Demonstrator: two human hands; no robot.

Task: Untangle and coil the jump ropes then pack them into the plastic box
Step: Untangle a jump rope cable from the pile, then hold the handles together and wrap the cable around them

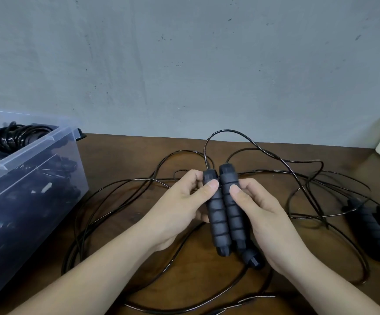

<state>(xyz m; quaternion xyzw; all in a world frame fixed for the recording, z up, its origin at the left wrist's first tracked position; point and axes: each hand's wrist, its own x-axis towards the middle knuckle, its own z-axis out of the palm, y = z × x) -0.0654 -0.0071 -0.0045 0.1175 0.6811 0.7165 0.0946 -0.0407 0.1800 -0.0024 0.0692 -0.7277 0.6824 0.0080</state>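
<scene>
Jump rope handles (224, 210), two of them, held parallel and touching at mid-frame, cord ends pointing toward the wall. Left hand (177, 210) wrapped round the left-side handle, thumb pressed on the foam near its top. Right hand (266, 219) gripping the right-side handle the same way, thumb flat on the foam. Thin black cord (116, 185) sprawled in loose, crossing loops over the brown worktop (121, 155), from left of centre to far right, some of it lying against a second pair of handles (375, 228) at the right edge. Plastic box (25, 153) at the left edge, open, holding a coiled rope (14, 135) with more dark ropes below.

Most likely the start of a coil: handles paired, cord not yet gathered. To do it well:
- Clamp both handles in one hand and free the other for drawing cord in.
- Trace each strand out from its handle before pulling, to avoid tightening the crossings near the right-edge pair.
- Lift loops over one another, no yanking.
- Wind even turns, snug without kinking the cord.
- Watch for the neighbouring rope dragging along.
</scene>
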